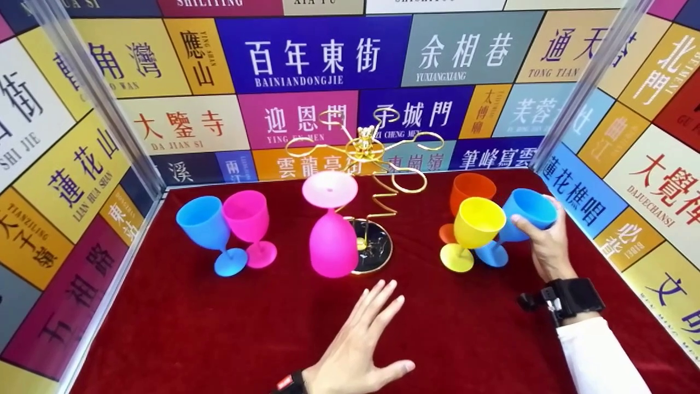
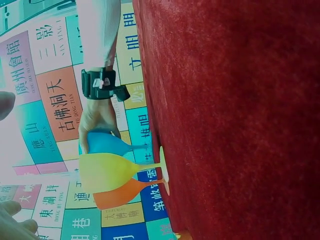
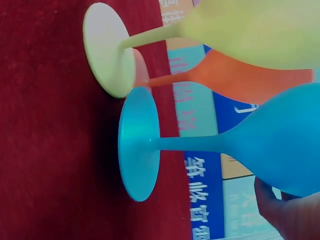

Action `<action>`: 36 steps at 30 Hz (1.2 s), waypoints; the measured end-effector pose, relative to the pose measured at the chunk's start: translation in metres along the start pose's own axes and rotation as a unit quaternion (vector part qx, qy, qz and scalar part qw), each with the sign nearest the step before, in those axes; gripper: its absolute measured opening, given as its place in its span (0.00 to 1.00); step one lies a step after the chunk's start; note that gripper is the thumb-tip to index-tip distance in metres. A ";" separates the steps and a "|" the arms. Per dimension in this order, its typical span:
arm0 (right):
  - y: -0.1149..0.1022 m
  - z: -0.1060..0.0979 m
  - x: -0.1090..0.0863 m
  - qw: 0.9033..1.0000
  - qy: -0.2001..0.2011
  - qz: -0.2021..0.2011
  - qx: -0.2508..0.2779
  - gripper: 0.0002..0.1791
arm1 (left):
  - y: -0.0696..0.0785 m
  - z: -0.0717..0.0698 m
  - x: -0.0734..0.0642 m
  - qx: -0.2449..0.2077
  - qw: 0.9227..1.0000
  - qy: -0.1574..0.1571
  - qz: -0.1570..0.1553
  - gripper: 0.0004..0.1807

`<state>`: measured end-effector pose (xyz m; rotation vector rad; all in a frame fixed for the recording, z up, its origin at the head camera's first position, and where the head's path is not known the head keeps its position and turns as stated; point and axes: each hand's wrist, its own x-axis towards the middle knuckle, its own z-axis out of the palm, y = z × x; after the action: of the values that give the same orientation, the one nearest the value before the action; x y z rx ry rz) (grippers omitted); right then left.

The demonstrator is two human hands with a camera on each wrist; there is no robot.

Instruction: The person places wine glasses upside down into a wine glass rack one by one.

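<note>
At the right of the head view, my right hand (image 1: 551, 251) grips a blue goblet (image 1: 529, 210) round its bowl. In the right wrist view, that blue goblet (image 3: 280, 140) has its foot close over the red cloth. Beside it stand an upright yellow goblet (image 1: 479, 221) and an orange goblet (image 1: 471, 187), partly hidden behind the yellow one. My left hand (image 1: 355, 347) is held out with fingers spread and holds nothing. Beyond its fingertips, a pink goblet (image 1: 332, 246) hangs upside down from a gold wire rack (image 1: 365, 148).
Another blue goblet (image 1: 203, 219) and another pink goblet (image 1: 247, 216) stand upright together at the left. The rack has a round black base (image 1: 377, 246) on the red cloth (image 1: 219, 339). Printed panels (image 1: 322, 54) wall in the back and sides.
</note>
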<state>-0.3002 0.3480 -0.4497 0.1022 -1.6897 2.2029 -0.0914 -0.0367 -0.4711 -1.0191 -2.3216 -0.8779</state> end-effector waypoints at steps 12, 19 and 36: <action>-0.058 0.000 -0.025 0.998 0.029 -0.027 -0.039 0.38 | -0.001 -0.006 0.002 -0.005 0.999 0.046 0.016 0.48; -0.091 0.013 -0.049 0.998 0.011 -0.054 -0.039 0.37 | -0.001 -0.011 0.003 -0.027 0.997 0.074 0.000 0.48; -0.126 0.063 -0.097 0.991 -0.097 -0.074 -0.051 0.40 | 0.000 -0.016 0.005 -0.067 0.993 0.088 -0.039 0.49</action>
<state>-0.1788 0.2928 -0.3430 0.4136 -1.8293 2.0505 -0.0922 -0.0455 -0.4562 -0.8692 -2.1912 -1.1214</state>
